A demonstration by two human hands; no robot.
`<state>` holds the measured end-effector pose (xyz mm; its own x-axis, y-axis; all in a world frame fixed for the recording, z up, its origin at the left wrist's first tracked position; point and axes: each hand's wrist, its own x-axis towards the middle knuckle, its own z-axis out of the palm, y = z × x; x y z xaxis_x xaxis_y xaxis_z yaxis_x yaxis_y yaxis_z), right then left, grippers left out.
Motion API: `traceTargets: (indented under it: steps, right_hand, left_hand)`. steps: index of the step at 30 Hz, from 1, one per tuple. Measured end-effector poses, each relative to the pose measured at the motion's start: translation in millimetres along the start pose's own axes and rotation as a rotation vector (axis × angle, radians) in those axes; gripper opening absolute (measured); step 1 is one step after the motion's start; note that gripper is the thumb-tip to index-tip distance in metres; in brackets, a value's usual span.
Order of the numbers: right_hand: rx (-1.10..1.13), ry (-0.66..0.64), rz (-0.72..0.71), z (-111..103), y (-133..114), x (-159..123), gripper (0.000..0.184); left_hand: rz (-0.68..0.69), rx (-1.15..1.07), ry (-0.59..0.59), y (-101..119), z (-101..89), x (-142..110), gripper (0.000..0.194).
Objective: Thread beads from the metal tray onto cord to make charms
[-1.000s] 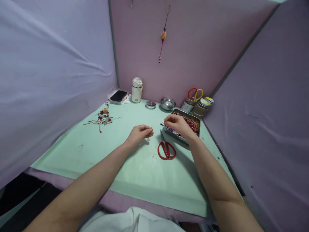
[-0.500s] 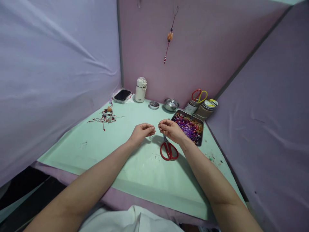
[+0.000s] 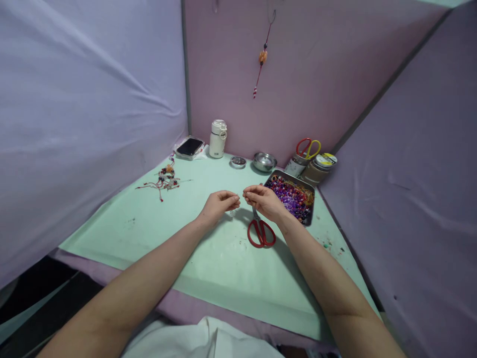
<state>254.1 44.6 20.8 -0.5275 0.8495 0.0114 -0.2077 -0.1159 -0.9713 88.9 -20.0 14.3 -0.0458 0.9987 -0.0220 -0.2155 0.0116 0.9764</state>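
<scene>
My left hand (image 3: pixel 222 203) is closed in a pinch above the middle of the table; what sits between its fingertips is too small to name. Facing it, a small gap away, my right hand (image 3: pixel 261 200) also pinches with thumb and forefinger, its hold equally hard to make out. Red-handled scissors (image 3: pixel 261 234) lie on the table below my right hand, their blades partly hidden under it. Just beyond that hand is a dark metal tray (image 3: pixel 313 204) heaped with purple, red and dark beads (image 3: pixel 292 196).
Along the back stand a white bottle (image 3: pixel 218 139), a small round container (image 3: pixel 237 162), a steel bowl (image 3: pixel 264 162) and jars, one with red and yellow scissors (image 3: pixel 308 147). Beaded cords (image 3: pixel 167 179) and a phone (image 3: pixel 190 146) lie left. A beaded strand (image 3: pixel 263 57) hangs on the wall.
My right hand has shifted very slightly left, narrowing the gap to my left hand. Both hands keep their pinch, and the objects on the table stay put.
</scene>
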Motion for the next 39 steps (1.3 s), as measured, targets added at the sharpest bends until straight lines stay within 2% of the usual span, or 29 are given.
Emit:
traceTargets:
  steps: [13,25,32,39]
  right_hand:
    - [-0.039,0.014,-0.041,0.9,-0.5,-0.2,0.020]
    - [-0.229,0.022,-0.092,3.9,-1.8,-2.1,0.019]
    - [-0.314,-0.013,-0.151,8.8,-3.6,-4.6,0.029]
    - [-0.397,0.070,-0.134,6.8,-0.7,-3.3,0.028]
  left_hand:
    - [0.000,0.032,0.012,0.0,-0.2,-0.1,0.030]
    - [-0.013,0.043,0.017,1.6,0.9,-1.4,0.028]
    - [-0.010,0.032,0.002,0.9,0.6,-1.6,0.028]
    - [0.011,0.006,0.011,2.0,1.1,-2.1,0.030]
